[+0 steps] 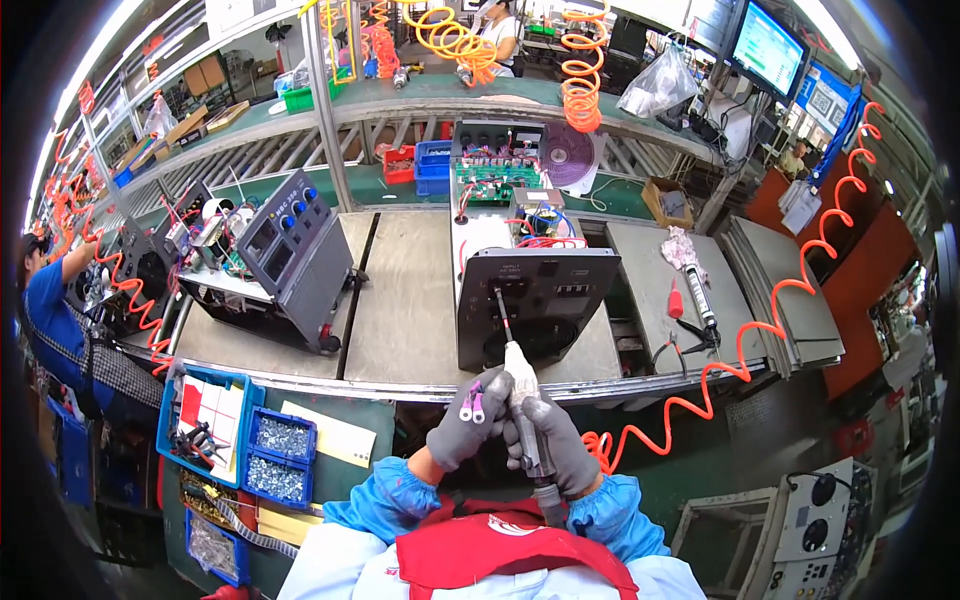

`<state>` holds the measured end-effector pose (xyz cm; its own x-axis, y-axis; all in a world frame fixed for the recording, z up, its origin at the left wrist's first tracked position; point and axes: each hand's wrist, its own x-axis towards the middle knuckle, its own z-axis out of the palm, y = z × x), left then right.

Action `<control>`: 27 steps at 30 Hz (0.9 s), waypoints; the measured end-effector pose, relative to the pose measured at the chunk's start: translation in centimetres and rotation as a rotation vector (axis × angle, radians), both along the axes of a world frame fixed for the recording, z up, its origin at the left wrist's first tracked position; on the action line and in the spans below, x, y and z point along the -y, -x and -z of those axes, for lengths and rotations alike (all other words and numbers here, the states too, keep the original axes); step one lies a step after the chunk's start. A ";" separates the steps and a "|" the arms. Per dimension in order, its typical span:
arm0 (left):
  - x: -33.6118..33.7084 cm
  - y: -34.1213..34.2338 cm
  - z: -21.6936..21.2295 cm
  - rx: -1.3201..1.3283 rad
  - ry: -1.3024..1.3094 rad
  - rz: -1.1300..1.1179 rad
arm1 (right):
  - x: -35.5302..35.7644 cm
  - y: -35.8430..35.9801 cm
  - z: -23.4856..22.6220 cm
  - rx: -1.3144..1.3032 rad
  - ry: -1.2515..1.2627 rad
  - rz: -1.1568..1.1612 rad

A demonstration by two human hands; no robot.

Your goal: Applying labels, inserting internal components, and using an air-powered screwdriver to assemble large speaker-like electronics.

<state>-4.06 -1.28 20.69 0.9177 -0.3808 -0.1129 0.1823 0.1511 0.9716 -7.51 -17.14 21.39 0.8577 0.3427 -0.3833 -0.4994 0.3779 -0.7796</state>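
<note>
At the far left, a co-worker in blue (45,290) is reaching toward a dark cabinet. Next along, an open machine with blue knobs (305,240) is sitting on the bench (400,300). Below it, a blue tray (244,425) is holding a red and white sheet and some black parts, and two blue bins (283,437) just beside it are holding small screws.

Toward the middle, the person's gloved left hand (465,425) is closing around two pink connectors (473,402), close against the power screwdriver (537,445). Above the hands, the black machine (535,310) is standing on the bench, its dark panel facing the person, and the bit is pointing at the panel's upper left part; whether its tip is touching is too small to tell. Just right, the gloved right hand (562,440) is clamping the power screwdriver, so both hands are working close together.

Farther right, an orange coiled hose (735,372) is curving upward. Behind it, pliers (672,346), a red-handled tool (675,300) and a tube gun (700,295) are lying near each other, and grey boards (785,285) are leaning beside them.
</note>
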 end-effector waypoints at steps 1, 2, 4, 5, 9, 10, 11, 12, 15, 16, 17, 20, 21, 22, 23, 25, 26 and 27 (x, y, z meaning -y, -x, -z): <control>-0.1 0.0 0.6 -0.014 0.013 0.009 | -0.1 0.1 0.0 -0.007 0.000 -0.005; -0.2 -0.5 1.5 -0.064 0.031 0.018 | -0.1 -0.1 0.2 0.043 0.035 -0.003; -0.7 -1.8 2.5 -0.158 0.118 -0.004 | -0.2 -0.2 0.7 0.081 0.073 -0.019; -0.9 -2.6 2.9 -0.186 0.159 -0.035 | -0.1 -0.3 1.0 0.096 0.117 -0.022; -2.1 -5.8 3.8 -0.381 0.366 -0.074 | 0.8 1.5 0.6 0.123 0.219 -0.029; -2.3 -6.4 3.7 -0.392 0.396 -0.061 | 1.2 2.0 0.5 0.121 0.223 -0.039; -2.2 -6.7 3.6 -0.432 0.402 -0.085 | 1.7 2.5 0.3 0.087 0.168 -0.087; -2.4 -7.3 4.5 -0.450 0.443 -0.067 | 1.8 3.0 -0.3 0.085 0.168 -0.109; -2.3 -7.5 4.0 -0.486 0.481 -0.098 | 2.2 4.5 -1.3 0.095 0.270 -0.219; -2.2 -7.7 4.2 -0.531 0.462 -0.129 | 2.3 4.8 -1.1 0.094 0.271 -0.227; -2.2 -7.7 4.3 -0.576 0.442 -0.159 | 2.3 5.1 -0.9 0.097 0.256 -0.238; -1.5 -7.4 4.4 -0.512 0.449 -0.116 | 2.6 5.5 -1.0 0.091 0.228 -0.242; -1.5 -7.3 4.3 -0.515 0.446 -0.114 | 2.8 5.5 -1.0 0.084 0.229 -0.240; -1.5 -7.1 4.1 -0.459 0.352 -0.060 | 2.9 5.4 -1.1 0.077 0.229 -0.238; -1.5 -6.9 3.9 -0.404 0.258 -0.006 | 3.1 5.3 -1.2 0.074 0.226 -0.234; -1.4 -6.2 2.8 -0.329 0.173 0.031 | 3.6 5.1 -1.4 0.090 0.254 -0.233; -1.3 -5.9 2.4 -0.250 0.093 0.061 | 3.8 5.0 -1.4 0.086 0.252 -0.224; -1.3 -5.7 2.1 -0.226 0.035 0.063 | 3.9 5.0 -1.4 0.087 0.247 -0.233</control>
<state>1.64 -0.02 18.56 0.8450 -0.4435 -0.2987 0.4047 0.1654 0.8994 -12.46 -21.00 22.80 0.8002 0.4393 -0.4083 -0.4778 0.0556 -0.8767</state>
